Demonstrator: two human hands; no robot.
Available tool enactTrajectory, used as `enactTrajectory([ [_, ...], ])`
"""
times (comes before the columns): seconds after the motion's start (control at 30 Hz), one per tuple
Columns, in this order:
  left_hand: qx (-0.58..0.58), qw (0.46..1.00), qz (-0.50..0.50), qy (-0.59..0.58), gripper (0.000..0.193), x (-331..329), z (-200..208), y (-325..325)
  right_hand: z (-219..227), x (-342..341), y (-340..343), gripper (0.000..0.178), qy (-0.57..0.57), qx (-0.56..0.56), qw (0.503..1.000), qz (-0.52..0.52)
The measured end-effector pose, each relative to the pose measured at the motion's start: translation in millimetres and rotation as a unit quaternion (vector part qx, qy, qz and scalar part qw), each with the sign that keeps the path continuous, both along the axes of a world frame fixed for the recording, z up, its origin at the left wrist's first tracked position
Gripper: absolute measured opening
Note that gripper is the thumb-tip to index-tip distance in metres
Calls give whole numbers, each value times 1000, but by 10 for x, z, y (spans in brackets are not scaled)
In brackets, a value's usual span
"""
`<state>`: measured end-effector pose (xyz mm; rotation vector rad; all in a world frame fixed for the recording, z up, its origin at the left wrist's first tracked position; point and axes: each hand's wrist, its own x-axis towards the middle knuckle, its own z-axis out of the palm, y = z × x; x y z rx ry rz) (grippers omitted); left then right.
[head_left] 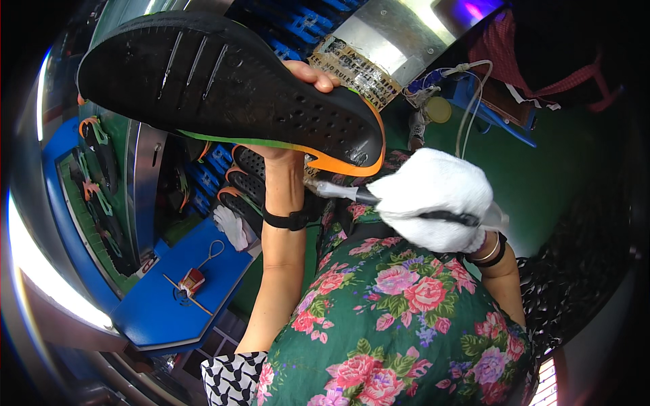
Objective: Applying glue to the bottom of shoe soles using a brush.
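Note:
Raised at the upper left is a large black shoe sole, with an orange and green edge, several small holes and three shiny slits in its face. My left hand grips it from behind; fingertips show over the far edge, and the palm is hidden below it. My right hand, in a thick white glove, is closed round a brush-like tool with a dark handle and a pale, coated end. That end is close to the sole's orange heel edge, apparently apart from it. More black soles lie behind my left wrist.
At the left, several soles lie on a green conveyor. A blue table bears a small red object with a wire loop; a white glove lies at its far corner. A pale cable hangs by a blue frame.

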<state>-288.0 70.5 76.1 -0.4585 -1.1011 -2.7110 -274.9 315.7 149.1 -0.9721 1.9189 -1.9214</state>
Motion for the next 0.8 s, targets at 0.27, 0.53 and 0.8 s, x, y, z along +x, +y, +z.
enactTrajectory([
  [0.27,7,1000,-13,9,75,-27,30,2,18,-57,37,24,130,67,988,-59],
  [0.53,100,995,15,-17,106,-57,-13,1,4,-28,16,31,181,64,981,-27],
  [0.8,32,999,-11,-27,86,-52,8,0,45,-11,-64,27,211,21,977,-6],
])
